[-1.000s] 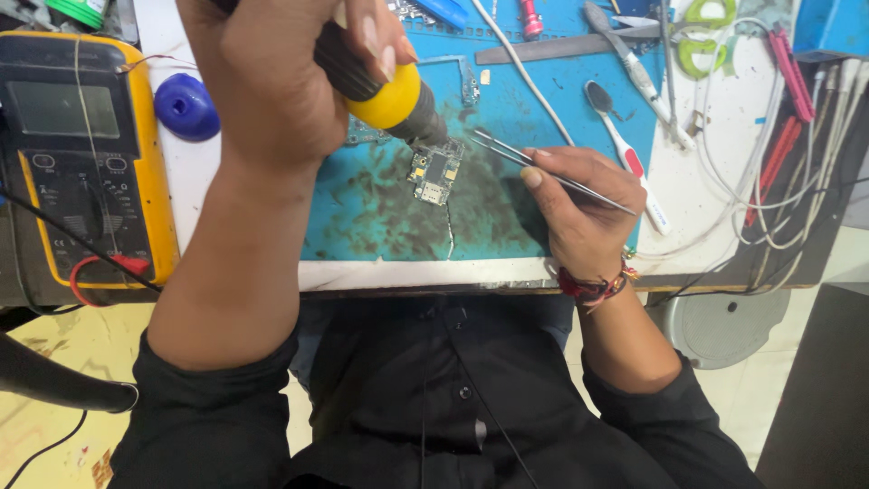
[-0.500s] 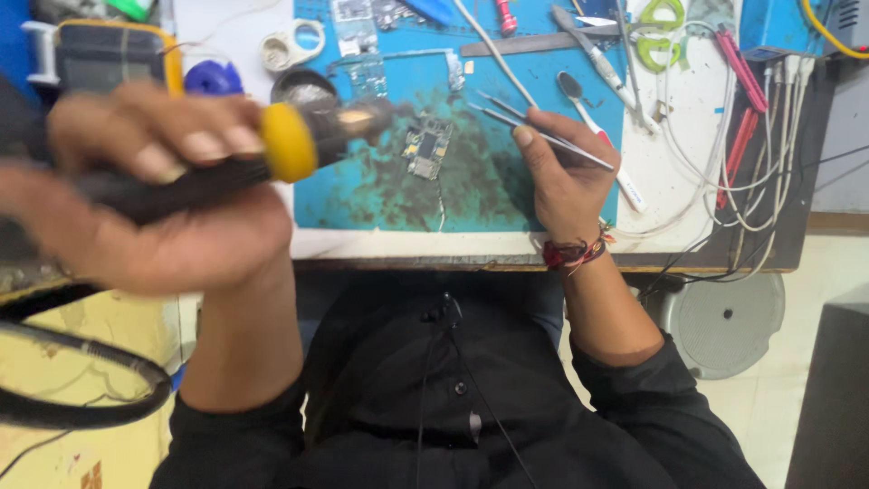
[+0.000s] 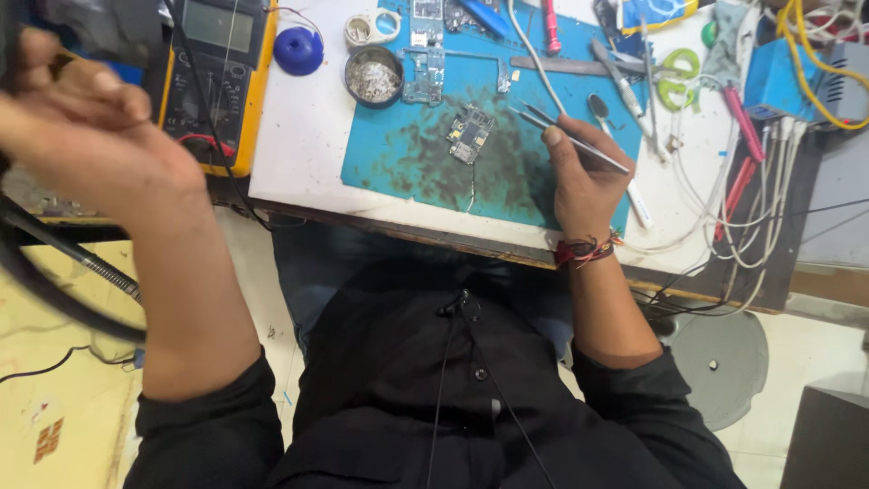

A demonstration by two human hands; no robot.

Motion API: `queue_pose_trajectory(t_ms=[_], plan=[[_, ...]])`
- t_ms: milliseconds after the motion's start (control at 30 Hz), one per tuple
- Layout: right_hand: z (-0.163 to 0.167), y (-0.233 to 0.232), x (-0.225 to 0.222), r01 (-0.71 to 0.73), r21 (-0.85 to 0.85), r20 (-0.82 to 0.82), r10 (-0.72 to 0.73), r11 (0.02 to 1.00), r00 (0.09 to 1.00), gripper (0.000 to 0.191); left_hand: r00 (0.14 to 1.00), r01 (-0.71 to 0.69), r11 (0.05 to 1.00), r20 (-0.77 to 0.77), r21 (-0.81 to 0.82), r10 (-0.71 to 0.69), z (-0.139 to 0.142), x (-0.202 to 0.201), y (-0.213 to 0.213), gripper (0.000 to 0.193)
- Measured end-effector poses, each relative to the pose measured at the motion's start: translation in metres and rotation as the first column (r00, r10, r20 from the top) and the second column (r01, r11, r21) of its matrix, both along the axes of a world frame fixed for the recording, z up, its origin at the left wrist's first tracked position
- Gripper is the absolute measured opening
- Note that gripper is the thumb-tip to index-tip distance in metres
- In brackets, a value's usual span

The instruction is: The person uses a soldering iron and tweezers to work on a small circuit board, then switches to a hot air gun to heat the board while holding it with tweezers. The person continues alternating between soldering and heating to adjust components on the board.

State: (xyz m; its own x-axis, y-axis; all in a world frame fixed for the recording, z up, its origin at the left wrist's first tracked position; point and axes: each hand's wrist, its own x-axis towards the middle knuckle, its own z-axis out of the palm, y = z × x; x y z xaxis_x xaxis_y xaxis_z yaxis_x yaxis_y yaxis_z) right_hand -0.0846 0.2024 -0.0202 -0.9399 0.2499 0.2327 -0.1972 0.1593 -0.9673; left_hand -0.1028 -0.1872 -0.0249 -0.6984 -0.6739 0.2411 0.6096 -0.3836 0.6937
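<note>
Blue mat (image 3: 398, 158) (stained) bears circuit board (image 3: 471, 134); right hand (image 3: 584, 177) pinches tweezers (image 3: 566, 138).

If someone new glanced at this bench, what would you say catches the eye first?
Probably the stained blue work mat at the centre, with a small bare circuit board lying on it. The right hand rests on the mat's right part, holding thin metal tweezers beside the board. At upper left, the blurred left hand is raised beside a yellow-cased multimeter.
</note>
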Motion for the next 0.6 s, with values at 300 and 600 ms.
queue_pose_trajectory(t_ms=[300,600], plan=[[-0.006,0.004,0.009,-0.012,-0.019,-0.001,0.012,1.0,1.0,0.023,0.994,0.081,0.957,0.053,0.279,-0.1,-0.016,0.003,0.018,0.049],[-0.033,0.022,0.026,0.026,-0.026,0.005,-0.026,0.999,1.0,0.021,0.878,0.456,0.831,-0.009,0.318,-0.478,-0.015,0.068,0.053,0.047]])
